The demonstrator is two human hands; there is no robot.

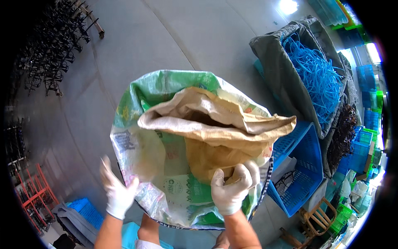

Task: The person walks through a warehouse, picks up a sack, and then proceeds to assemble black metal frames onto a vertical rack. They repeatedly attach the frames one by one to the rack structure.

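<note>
A large green and white woven sack (166,191) gapes open in front of me. Inside it is a tan woven sack (211,155), its wide mouth folded and partly open, the inside dark. My left hand (118,191), in a white glove, is open with fingers apart beside the left rim of the large sack. Over the near part of the tan sack, my gloved right hand (235,186) has its fingers bent and closed on the cloth; the exact grip is partly hidden.
To the right stand a blue plastic crate (300,178) and a grey cloth-lined bin of blue strips (315,79). Black parts hang on racks (54,54) at the upper left. An orange rack (35,199) and a wooden chair (319,220) are at the lower sides.
</note>
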